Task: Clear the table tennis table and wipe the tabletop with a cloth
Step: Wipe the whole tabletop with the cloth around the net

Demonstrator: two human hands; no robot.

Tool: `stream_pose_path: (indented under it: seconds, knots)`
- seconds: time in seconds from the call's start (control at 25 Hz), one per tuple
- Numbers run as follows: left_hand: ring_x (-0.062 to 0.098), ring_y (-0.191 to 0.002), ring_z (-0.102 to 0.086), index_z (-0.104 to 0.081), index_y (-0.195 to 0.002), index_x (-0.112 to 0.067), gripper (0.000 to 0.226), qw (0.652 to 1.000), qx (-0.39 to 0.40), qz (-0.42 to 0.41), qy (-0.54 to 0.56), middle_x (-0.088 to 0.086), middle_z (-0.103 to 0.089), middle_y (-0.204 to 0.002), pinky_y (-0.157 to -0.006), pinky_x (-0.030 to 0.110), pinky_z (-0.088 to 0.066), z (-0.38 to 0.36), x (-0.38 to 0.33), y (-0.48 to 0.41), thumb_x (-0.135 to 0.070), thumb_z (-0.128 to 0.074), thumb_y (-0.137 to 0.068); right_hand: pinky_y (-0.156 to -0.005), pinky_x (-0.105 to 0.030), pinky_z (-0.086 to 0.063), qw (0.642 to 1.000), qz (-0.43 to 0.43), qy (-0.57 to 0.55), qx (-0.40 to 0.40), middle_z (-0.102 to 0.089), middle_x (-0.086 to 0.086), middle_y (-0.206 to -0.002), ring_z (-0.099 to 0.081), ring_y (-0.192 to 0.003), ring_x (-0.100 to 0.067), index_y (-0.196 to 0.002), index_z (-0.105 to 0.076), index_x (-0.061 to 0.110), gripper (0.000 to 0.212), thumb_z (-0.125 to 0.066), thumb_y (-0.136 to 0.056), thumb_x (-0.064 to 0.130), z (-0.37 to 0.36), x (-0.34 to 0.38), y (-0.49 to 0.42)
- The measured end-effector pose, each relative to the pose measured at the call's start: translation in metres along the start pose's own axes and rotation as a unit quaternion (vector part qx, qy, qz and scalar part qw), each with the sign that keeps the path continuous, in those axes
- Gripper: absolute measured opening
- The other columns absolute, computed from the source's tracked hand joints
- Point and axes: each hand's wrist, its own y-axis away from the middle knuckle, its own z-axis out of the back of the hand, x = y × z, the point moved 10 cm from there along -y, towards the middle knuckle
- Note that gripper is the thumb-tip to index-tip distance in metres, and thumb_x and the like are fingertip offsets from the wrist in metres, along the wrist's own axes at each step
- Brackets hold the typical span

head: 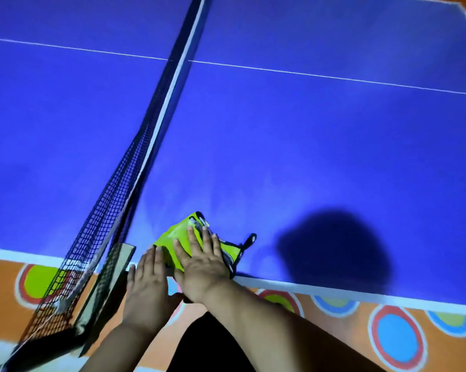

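A bright yellow-green cloth with black trim lies bunched on the blue table tennis table, at its near edge just right of the net. My right hand presses flat on the cloth with straight fingers. My left hand lies flat beside it at the table edge, fingertips touching the cloth's left side. The net runs from the near left to the far middle.
The net post and clamp stick out past the near edge, just left of my left hand. Below the table lies an orange floor with coloured circles. A dark shadow falls on the tabletop to the right.
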Motion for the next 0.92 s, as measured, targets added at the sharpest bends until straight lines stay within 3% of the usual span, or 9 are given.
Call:
stream_pose_path:
  seconds: [0.2,0.32,0.4,0.52,0.76,0.84,0.92]
  knots:
    - [0.021,-0.145,-0.001,0.000,-0.148,-0.007,0.105,0.999,0.042,-0.005,-0.002,0.008,0.000,-0.157,-0.116,0.038,0.001,0.000,-0.004,-0.003,-0.045,-0.067,-0.077,-0.118,-0.039,0.014,0.998,0.040,0.032,-0.044,0.015,0.007,-0.160,0.015,-0.147,-0.022,-0.152,-0.009,0.039,0.062,-0.035,-0.096,0.048,0.003,-0.012,-0.003]
    - [0.021,-0.145,0.000,0.002,-0.148,-0.008,0.105,0.999,0.032,-0.021,0.002,0.007,0.002,-0.157,-0.116,0.037,0.002,0.008,-0.023,-0.010,-0.048,-0.065,-0.078,-0.119,-0.043,-0.010,0.996,-0.016,0.018,-0.087,-0.023,0.003,-0.158,-0.023,-0.145,-0.025,-0.143,-0.039,0.038,0.063,-0.036,-0.082,0.052,0.013,-0.052,0.011]
    - [0.021,-0.145,-0.005,-0.004,-0.148,-0.007,0.112,0.999,0.010,-0.032,0.013,0.009,-0.004,-0.157,-0.115,0.037,0.003,0.017,-0.036,-0.020,-0.055,-0.069,-0.071,-0.113,-0.043,-0.018,0.995,-0.045,0.014,-0.088,-0.036,0.001,-0.153,-0.035,-0.140,-0.027,-0.138,-0.047,0.037,0.064,-0.039,-0.076,0.053,0.019,-0.085,0.019]
    - [0.018,-0.145,0.003,0.004,-0.148,-0.010,0.118,0.999,0.016,-0.043,0.008,0.006,0.004,-0.157,-0.113,0.033,0.010,0.024,-0.064,-0.035,-0.064,-0.064,-0.069,-0.111,-0.045,-0.024,0.988,-0.107,0.002,-0.113,-0.038,-0.003,-0.152,-0.039,-0.137,-0.030,-0.138,-0.049,0.032,0.066,-0.042,-0.076,0.054,0.038,-0.147,0.033]
    - [0.018,-0.144,0.009,0.013,-0.147,-0.011,0.109,0.997,0.027,-0.078,-0.010,0.005,0.012,-0.157,-0.114,0.037,0.008,0.028,-0.120,-0.065,-0.058,-0.057,-0.078,-0.100,-0.056,-0.039,0.964,-0.229,-0.033,-0.135,-0.040,-0.014,-0.149,-0.042,-0.133,-0.039,-0.141,-0.045,0.023,0.075,-0.042,-0.075,0.059,0.067,-0.277,0.069]
    - [0.018,-0.144,0.009,0.012,-0.147,-0.012,0.108,0.995,0.030,-0.094,-0.001,0.005,0.011,-0.157,-0.114,0.036,0.010,0.027,-0.132,-0.073,-0.054,-0.060,-0.078,-0.106,-0.055,-0.033,0.949,-0.279,-0.038,-0.144,-0.031,-0.013,-0.154,-0.034,-0.138,-0.039,-0.146,-0.039,0.022,0.083,-0.034,-0.075,0.065,0.077,-0.318,0.089]
    - [0.020,-0.145,0.003,0.003,-0.149,-0.010,0.109,0.993,0.020,-0.117,0.003,0.007,0.003,-0.157,-0.114,0.036,0.009,0.033,-0.136,-0.079,-0.050,-0.066,-0.075,-0.116,-0.048,-0.016,0.935,-0.320,-0.045,-0.143,-0.010,-0.006,-0.161,-0.011,-0.147,-0.032,-0.152,-0.022,0.027,0.091,-0.021,-0.073,0.073,0.079,-0.345,0.108]
